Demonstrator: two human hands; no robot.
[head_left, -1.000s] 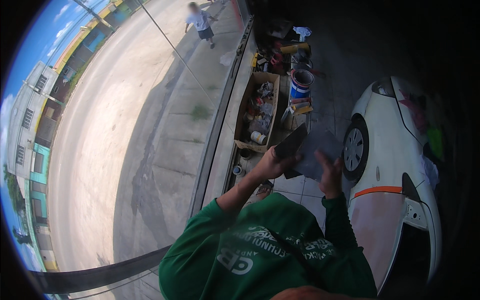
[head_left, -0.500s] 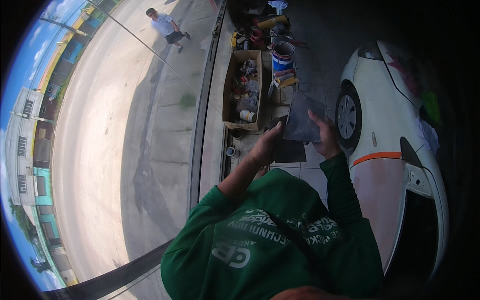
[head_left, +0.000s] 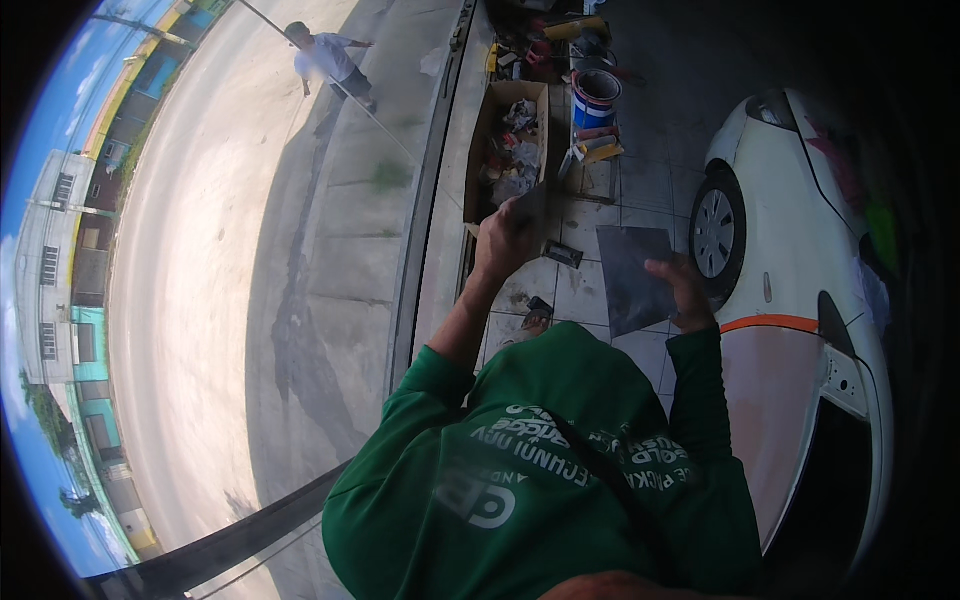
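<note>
Left hand (head_left: pixel 500 245) now apart from grey sheet (head_left: pixel 633 275), right hand (head_left: pixel 685 292) holding

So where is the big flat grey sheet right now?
In the head view, the flat grey sheet is right of centre, held up by the right hand above the tiled floor, beside the white car.

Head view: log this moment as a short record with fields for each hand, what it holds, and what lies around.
left hand: raised, gripping a small dark piece
right hand: holds a dark grey sheet by its lower right edge
clothing: green hooded top
floor: pale tiles
ahead: open cardboard box of mixed items, paint bucket beside it
right side: white car, front wheel towards the sheet
outside: a person walking on the street
</note>
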